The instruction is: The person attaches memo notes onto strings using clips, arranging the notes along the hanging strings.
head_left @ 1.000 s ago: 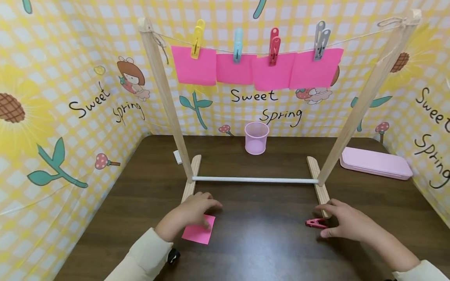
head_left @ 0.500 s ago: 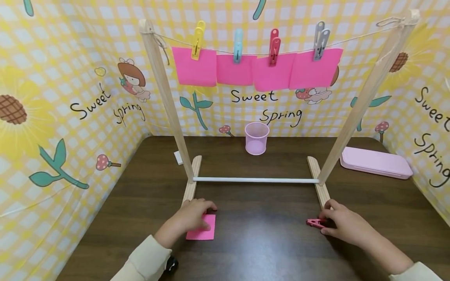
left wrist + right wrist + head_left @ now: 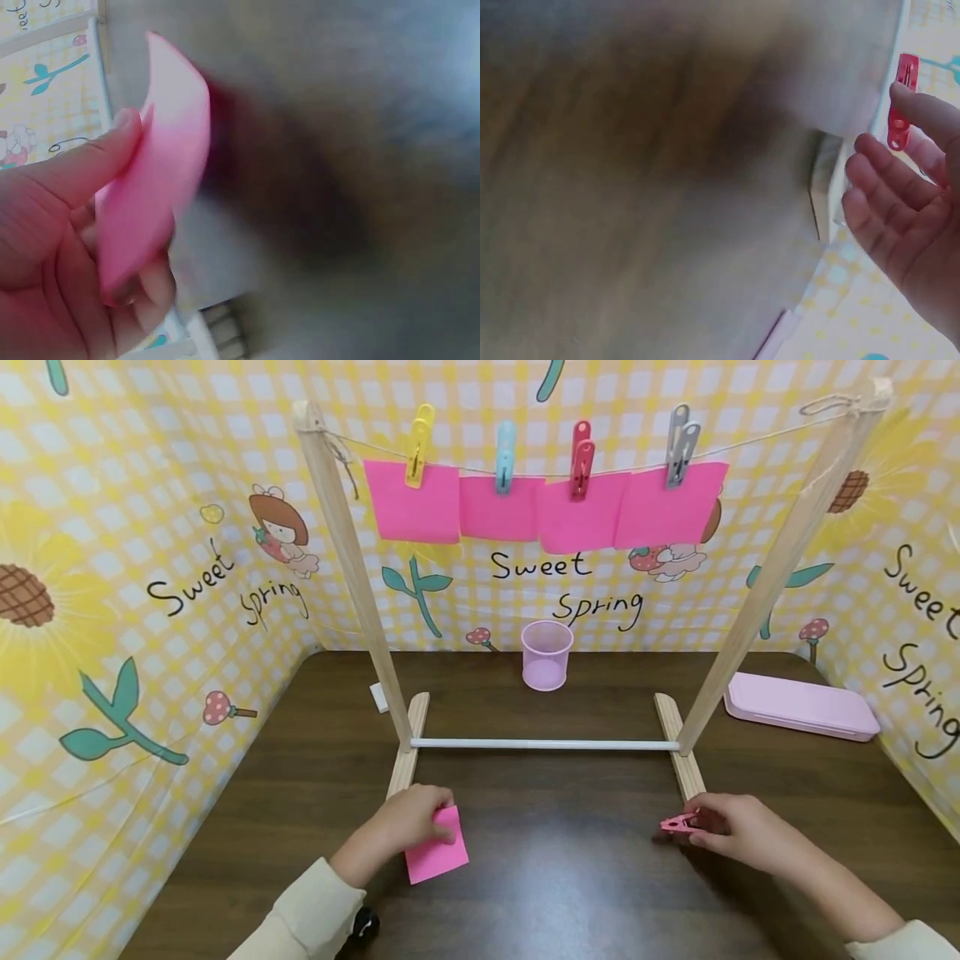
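Note:
My left hand (image 3: pixel 411 820) pinches a square pink paper note (image 3: pixel 438 852), the thumb across its face; in the left wrist view the note (image 3: pixel 161 161) bows, with fingers behind it. At the right, my right hand (image 3: pixel 746 833) pinches a red clothespin (image 3: pixel 678 823) between thumb and index finger. The right wrist view shows that clothespin (image 3: pixel 904 101) at the fingertips, the other fingers spread below. Beyond both hands stands a wooden frame (image 3: pixel 352 585) with a string (image 3: pixel 765 441). Several pink notes (image 3: pixel 415 503) hang there from yellow (image 3: pixel 420 447), light blue, red and grey clothespins.
A white rod (image 3: pixel 543 744) joins the frame's feet low over the dark table (image 3: pixel 555 893). Behind it are a pink mesh cup (image 3: pixel 547 656) and, at right, a pink case (image 3: pixel 801 706). A small white object (image 3: pixel 379 697) lies by the left post. Patterned cloth surrounds the table.
My left fingers have closed on the pink note and tilted it up from the table. My right thumb and finger have closed on the red clothespin and lifted it slightly.

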### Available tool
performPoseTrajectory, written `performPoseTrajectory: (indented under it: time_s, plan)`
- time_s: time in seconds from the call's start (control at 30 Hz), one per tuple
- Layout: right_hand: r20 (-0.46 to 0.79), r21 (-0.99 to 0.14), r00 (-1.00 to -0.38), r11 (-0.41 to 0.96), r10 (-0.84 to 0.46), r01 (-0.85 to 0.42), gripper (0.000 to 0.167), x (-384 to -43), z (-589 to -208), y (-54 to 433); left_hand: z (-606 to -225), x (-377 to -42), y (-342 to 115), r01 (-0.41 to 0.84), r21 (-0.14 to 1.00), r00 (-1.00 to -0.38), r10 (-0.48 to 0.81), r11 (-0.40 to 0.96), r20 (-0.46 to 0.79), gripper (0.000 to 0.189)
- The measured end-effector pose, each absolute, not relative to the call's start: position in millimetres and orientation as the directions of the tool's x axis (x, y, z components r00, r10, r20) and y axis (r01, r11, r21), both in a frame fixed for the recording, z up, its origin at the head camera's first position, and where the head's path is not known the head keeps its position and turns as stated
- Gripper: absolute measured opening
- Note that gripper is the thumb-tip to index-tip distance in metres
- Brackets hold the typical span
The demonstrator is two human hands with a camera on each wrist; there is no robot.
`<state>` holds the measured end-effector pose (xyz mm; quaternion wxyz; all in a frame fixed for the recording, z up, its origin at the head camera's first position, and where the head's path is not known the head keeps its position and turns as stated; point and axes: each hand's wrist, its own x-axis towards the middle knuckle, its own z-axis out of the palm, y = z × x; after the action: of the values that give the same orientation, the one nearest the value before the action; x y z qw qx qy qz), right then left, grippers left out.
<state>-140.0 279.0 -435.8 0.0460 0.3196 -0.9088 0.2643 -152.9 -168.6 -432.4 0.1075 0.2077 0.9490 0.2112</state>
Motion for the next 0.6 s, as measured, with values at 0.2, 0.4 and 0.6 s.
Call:
performPoseTrajectory:
  time_s: [0.2,0.4,0.6]
  plan:
    - [0.306,-0.548,-0.822,0.617,-0.48,-0.565,0.028,-144.4,-419.5,287.6,-416.0,-164.7,-156.3,0.337,0.635,-0.876,0.478,0.695,-0.058,0.011]
    - [0.323,-0.637,-0.841,0.557,-0.435,-0.533,0.027,-147.5,-407.2,291.6,-401.8,-173.0,-129.0,0.179,0.817,-0.944,0.33,0.548,-0.014,0.008]
    - [0.347,-0.67,-0.86,0.543,-0.374,-0.506,0.031,-151.7,-387.5,292.7,-383.8,-180.5,-95.1,0.067,0.941,-0.975,0.222,0.332,-0.009,0.013]
